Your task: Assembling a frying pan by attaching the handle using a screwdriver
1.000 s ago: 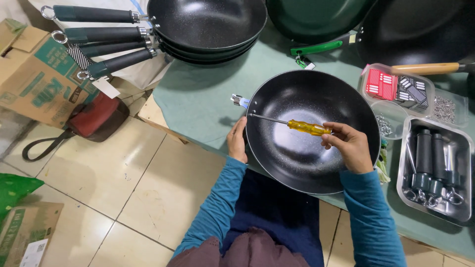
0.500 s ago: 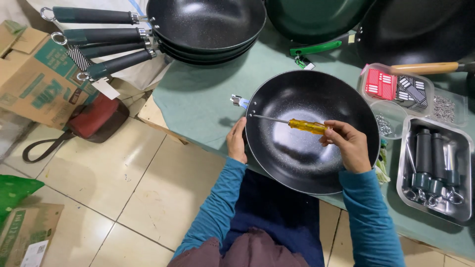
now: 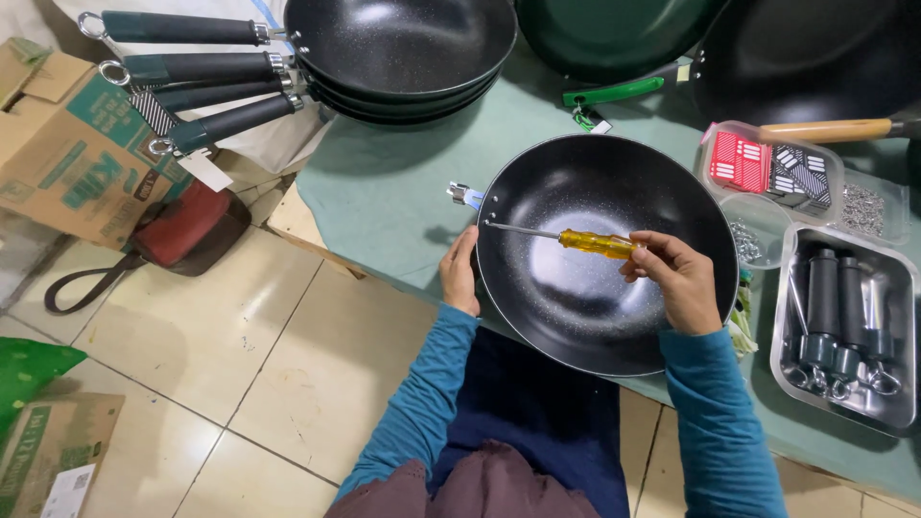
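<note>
A black non-stick wok [image 3: 595, 288] lies on the green-covered table [image 3: 384, 192] in front of me. My left hand [image 3: 460, 273] grips its left rim, just below a small metal handle bracket [image 3: 466, 196]. My right hand [image 3: 676, 278] holds a screwdriver [image 3: 576, 240] with a yellow handle across the inside of the wok. The thin shaft points left, its tip at the inner wall near the bracket.
Several finished woks with dark handles [image 3: 403, 48] are stacked at the back left. A steel tray [image 3: 844, 403] of black handles sits at the right, behind it plastic boxes [image 3: 767, 168] and loose screws [image 3: 863, 206]. Cardboard boxes [image 3: 67, 153] and a red bag [image 3: 182, 230] lie on the tiled floor.
The screwdriver and both hands stay almost still; my right hand has shifted very slightly on the yellow handle.
</note>
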